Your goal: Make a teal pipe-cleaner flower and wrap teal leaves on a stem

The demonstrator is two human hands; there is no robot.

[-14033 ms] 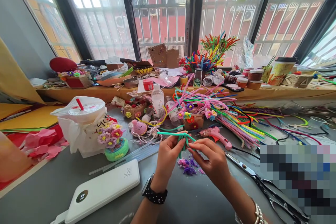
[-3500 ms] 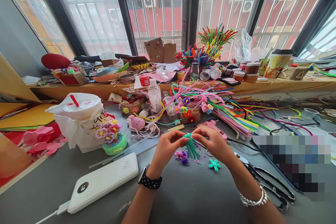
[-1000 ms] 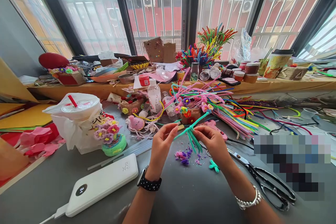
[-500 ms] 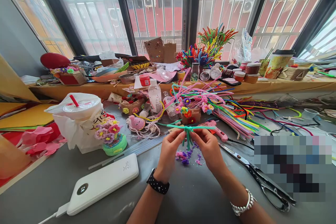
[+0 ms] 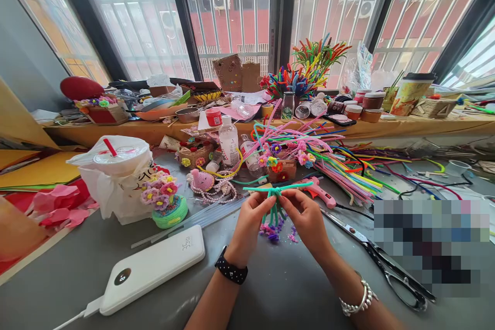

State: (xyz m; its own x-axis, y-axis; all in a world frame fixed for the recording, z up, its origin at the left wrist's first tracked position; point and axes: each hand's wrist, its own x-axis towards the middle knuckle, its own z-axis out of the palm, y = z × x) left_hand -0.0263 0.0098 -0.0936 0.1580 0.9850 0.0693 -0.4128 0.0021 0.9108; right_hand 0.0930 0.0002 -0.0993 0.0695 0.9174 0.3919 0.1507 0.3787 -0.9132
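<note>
Green pipe cleaners [image 5: 275, 192] are pinched between my two hands in the middle of the table. One long stem runs crosswise above my fingers, and several shorter ends hang down from it. My left hand [image 5: 252, 216] grips the bundle from the left with thumb and fingers closed. From the right, my right hand [image 5: 305, 214] pinches the same bundle, its fingertips close to the left ones. Just below, purple and pink fluffy scraps [image 5: 274, 234] lie on the grey table. A pink glue gun [image 5: 323, 193] rests behind my right hand.
Large scissors [image 5: 371, 247] lie to the right, beside a blurred patch. On the left are a white power bank [image 5: 154, 270], a small crocheted flower pot [image 5: 169, 211] and a bagged drink cup [image 5: 119, 175]. Colourful pipe cleaners [image 5: 348, 178] spread behind, near a plastic bottle [image 5: 229, 142].
The crosswise stem has tilted and shifted a little, its right end now sticking up above my right fingers. More hanging ends show between my hands, which stay in nearly the same place.
</note>
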